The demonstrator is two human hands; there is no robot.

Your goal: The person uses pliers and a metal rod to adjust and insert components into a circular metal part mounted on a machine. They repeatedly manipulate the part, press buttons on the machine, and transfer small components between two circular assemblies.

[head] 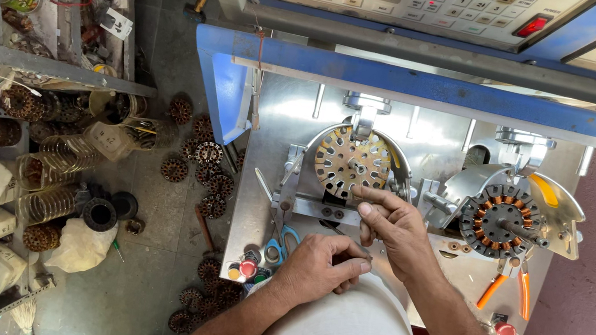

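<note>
My right hand (393,225) sits just under the bare stator (352,161) on the left spindle, thumb and forefinger pinched as if on a fine wire I can't make out — my left hand (318,267) is curled near-shut at the plate's (278,117) front edge, its grip hidden too. I'd judge the trick is steady tension between both hands while feeding into a slot. The wound stator (501,220) sits right, pliers (507,284) below it, scissors (280,244) by my left.

Scissors (285,241) and pliers (507,284) flank bare plate (459,274) beside hands
</note>
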